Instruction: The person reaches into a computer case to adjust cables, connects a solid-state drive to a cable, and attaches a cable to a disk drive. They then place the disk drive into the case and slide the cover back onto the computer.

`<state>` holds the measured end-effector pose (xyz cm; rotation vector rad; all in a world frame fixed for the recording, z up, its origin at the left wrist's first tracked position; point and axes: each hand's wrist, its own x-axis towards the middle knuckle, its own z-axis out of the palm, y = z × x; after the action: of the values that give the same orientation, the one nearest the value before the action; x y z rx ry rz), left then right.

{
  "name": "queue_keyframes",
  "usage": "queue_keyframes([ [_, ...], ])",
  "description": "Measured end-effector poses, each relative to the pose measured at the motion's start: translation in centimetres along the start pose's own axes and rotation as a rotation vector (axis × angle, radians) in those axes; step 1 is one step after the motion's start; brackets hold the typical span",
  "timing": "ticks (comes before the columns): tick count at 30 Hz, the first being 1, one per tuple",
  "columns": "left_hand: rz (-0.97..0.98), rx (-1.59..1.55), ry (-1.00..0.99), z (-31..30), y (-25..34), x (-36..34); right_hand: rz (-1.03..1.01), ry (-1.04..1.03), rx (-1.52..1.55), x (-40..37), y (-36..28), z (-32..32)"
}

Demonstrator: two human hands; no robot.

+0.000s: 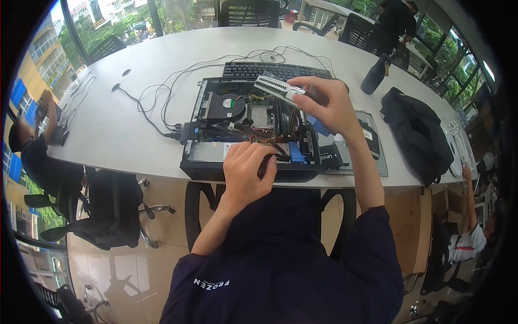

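Note:
An opened desktop computer case lies on the table in front of me, its round black fan, coloured cables and blue plastic clips exposed. My right hand is raised over the back right of the case. Its thumb and fingers grip a slim silver box-like piece with rows of dark slots, held tilted. My left hand rests at the front edge of the case, fingers curled. Something dark shows between its thumb and fingers; what it is cannot be made out.
Behind the case lies a black keyboard with loose cables. To the right are a Lexar box, a metal panel, a dark bottle and a black bag. Other people are at the left, right and back.

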<state>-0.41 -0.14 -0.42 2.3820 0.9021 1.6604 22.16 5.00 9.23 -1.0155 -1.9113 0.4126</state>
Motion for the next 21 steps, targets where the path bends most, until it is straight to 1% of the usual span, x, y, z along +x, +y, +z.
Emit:
queue_keyframes([
  [2, 0.002, -0.012, -0.003, -0.1, -0.1, -0.1, -0.004, 0.002, -0.042, 0.5, 0.2, 0.7],
  [4, -0.063, 0.022, -0.082, 0.0, -0.1, -0.3, -0.033, -0.023, -0.106, 0.9, 0.3, 1.2],
  [5, -0.063, 0.022, -0.08, 0.1, 0.1, -0.2, 0.011, -0.05, -0.135, 1.1, 0.4, 1.2],
  [7, -0.076, 0.127, -0.006, 0.0, 0.7, 0.4, 0.023, -0.072, -0.151, 1.2, 0.6, 1.4],
  [9, -0.077, 0.184, -0.041, -0.1, 0.6, 0.5, 0.033, -0.094, -0.163, 1.4, 1.2, 2.1],
  [11, -0.079, 0.245, -0.081, -0.1, 0.5, 0.5, -0.094, -0.063, -0.19, 1.7, 2.0, 3.1],
  [12, -0.091, 0.261, -0.114, 0.2, 0.5, 0.4, -0.092, -0.064, -0.183, 1.7, 2.2, 3.4],
  [16, -0.115, 0.29, -0.211, 0.3, 0.4, 0.3, -0.128, -0.102, -0.312, 1.9, 2.9, 4.5],
  [21, -0.11, 0.288, -0.19, 0.3, 0.4, 0.4, -0.165, -0.098, -0.389, 1.7, 4.2, 5.5],
])
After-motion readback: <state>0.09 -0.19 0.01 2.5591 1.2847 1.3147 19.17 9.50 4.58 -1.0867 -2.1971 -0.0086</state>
